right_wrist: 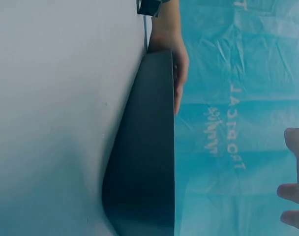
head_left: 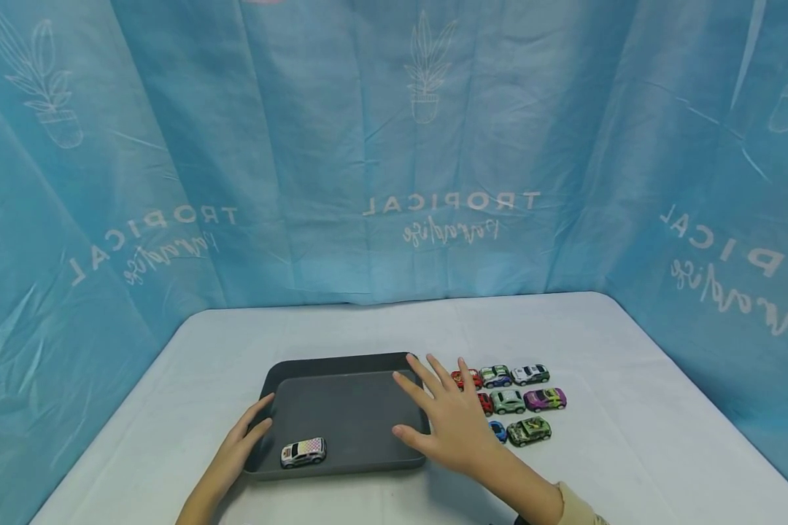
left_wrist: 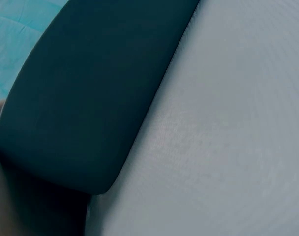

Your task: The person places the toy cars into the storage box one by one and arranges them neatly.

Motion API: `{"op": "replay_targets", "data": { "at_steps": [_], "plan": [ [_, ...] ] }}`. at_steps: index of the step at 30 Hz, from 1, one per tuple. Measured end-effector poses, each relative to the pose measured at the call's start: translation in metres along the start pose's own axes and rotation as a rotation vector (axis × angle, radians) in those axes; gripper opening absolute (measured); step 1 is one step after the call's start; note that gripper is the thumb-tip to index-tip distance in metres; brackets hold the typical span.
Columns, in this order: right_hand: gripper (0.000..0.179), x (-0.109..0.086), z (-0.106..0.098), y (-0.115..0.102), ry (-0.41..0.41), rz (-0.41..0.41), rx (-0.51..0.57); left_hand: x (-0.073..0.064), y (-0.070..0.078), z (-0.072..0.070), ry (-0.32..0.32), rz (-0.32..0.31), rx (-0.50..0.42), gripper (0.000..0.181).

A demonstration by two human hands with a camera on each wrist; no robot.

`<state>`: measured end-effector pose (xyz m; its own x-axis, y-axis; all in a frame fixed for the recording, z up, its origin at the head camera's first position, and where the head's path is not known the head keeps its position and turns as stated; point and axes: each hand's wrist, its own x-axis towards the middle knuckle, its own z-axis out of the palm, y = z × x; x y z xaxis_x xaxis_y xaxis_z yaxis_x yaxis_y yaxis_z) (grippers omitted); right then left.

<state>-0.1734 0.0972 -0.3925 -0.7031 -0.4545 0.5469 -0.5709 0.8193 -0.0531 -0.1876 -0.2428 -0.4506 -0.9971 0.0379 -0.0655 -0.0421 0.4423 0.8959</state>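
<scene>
A shallow dark grey tray (head_left: pixel 341 408) lies on the white table, with a white toy car (head_left: pixel 303 453) with a pink checked pattern in its near left corner. My left hand (head_left: pixel 233 445) holds the tray's left side, thumb and index finger reaching over the rim; the other fingers are hidden in the head view. From the right wrist view, the same left hand (right_wrist: pixel 170 54) curves round the tray's end. Over the tray's right edge my right hand (head_left: pixel 453 423) hovers with fingers spread and nothing in them. It partly covers the toy cars behind it.
Right of the tray, several toy cars stand in rows, among them a white one (head_left: pixel 530 374), a pale green one (head_left: pixel 508 401), a purple one (head_left: pixel 545 399) and a camouflage one (head_left: pixel 529 431). Blue printed curtains (head_left: pixel 433 160) surround the table (head_left: pixel 630 437) behind and at both sides.
</scene>
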Motion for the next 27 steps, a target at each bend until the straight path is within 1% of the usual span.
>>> {"op": "replay_targets", "data": {
  "at_steps": [3,10,18,24,27],
  "plan": [
    [0.066,-0.005,-0.005,0.005,0.018,0.014,-0.015,0.000,0.001,0.000,0.004,-0.003,-0.006,0.056],
    [0.069,-0.013,-0.018,0.018,0.022,0.063,-0.028,0.001,0.003,0.000,0.004,-0.002,-0.009,0.058],
    [0.068,-0.026,-0.025,0.037,0.051,0.124,-0.071,0.000,0.002,0.000,-0.001,-0.010,-0.017,0.058],
    [0.063,-0.037,-0.032,0.049,0.068,0.155,-0.089,0.000,0.001,0.001,0.000,-0.002,-0.017,0.057],
    [0.060,-0.041,-0.034,0.055,0.082,0.162,-0.082,0.000,0.001,0.001,0.000,0.003,-0.020,0.056]
  ]
}}
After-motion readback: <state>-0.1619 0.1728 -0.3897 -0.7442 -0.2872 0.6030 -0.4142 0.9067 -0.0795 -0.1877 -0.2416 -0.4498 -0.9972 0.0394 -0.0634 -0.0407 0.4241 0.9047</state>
